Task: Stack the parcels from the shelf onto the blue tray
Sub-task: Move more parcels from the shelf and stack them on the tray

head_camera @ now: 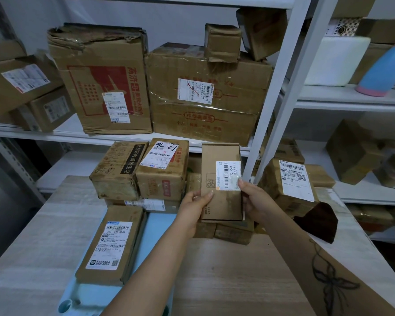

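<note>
1. Flat parcel point(221, 182): I hold this thin carton upright between both hands, label toward the camera, above the stack on the tray; it appears to be in transit, not yet set down.
2. Left hand point(195, 201): closed on the parcel's left edge, thumb across the front face and fingers behind, so the carton cannot tip forward.
3. Right hand point(252, 198): pinches the right edge at the label's lower corner, thumb in front; two-sided support suits a carton this thin.
4. Blue tray point(156, 226): lies on the table point(43, 224) below the shelf; bare blue shows between the parcels.
5. Long parcel point(111, 242): lies flat on the tray's left part, label up, a broad base.
6. Stacked parcels point(141, 169): two cartons side by side, touching, on a lower layer at the tray's far end.
7. Labelled parcel point(292, 181): sits right of the flat parcel; whether it rests on the tray I cannot tell.
8. Shelf point(66, 131): large cartons remain there, so much of the task seems to be left.
</note>
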The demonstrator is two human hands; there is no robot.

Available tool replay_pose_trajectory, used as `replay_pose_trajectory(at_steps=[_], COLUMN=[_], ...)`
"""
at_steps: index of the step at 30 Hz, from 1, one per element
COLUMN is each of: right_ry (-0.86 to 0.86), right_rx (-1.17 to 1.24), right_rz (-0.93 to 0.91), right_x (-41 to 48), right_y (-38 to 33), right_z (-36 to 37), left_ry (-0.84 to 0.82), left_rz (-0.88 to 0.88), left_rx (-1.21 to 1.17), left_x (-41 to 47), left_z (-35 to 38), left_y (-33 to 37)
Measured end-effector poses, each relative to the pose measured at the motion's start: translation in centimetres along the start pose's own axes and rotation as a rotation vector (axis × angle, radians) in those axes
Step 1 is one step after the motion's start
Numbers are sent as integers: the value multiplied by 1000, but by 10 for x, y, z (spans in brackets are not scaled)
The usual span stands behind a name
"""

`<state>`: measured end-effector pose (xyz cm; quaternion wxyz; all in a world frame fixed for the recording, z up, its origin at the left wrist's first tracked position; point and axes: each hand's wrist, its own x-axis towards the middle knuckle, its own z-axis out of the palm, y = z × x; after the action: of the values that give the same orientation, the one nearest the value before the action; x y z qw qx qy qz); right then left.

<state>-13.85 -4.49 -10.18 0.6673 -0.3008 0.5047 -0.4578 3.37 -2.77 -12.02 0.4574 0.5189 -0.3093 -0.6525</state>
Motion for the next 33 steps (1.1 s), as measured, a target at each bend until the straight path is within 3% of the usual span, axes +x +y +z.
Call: replay_pose_trajectory(at_steps=[5,10,14,19,23,27,30,33], right_ry=[-96,-319,-426,-416,-366,-281,-274,-141], right_rx=[13,88,-9,-68,-87,-117,-100,-76], right_rz=[-18,-66,-71,-96,-143,-189,-187,-239], right_x=[-8,-11,-14,-22,-24,-27,-29,-28], right_y=[-6,-11,-16,-22,-20,-24,-28,-31], right_z=[10,18,28,42,54,66,72,76], left_ry=[66,93,118,129,150,112,86,-72], left_rz=[55,191,232,295,389,243,262,224], left_rx=[-54,-90,-116,-29,324,668,657,269], left_x=[-5,-20,-31,-40,-43,-53,-54,-57], left_z=[-10,-15,-15,-18,-15,-5,-5,-13], left_y=[13,34,45,52,53,58,60,63])
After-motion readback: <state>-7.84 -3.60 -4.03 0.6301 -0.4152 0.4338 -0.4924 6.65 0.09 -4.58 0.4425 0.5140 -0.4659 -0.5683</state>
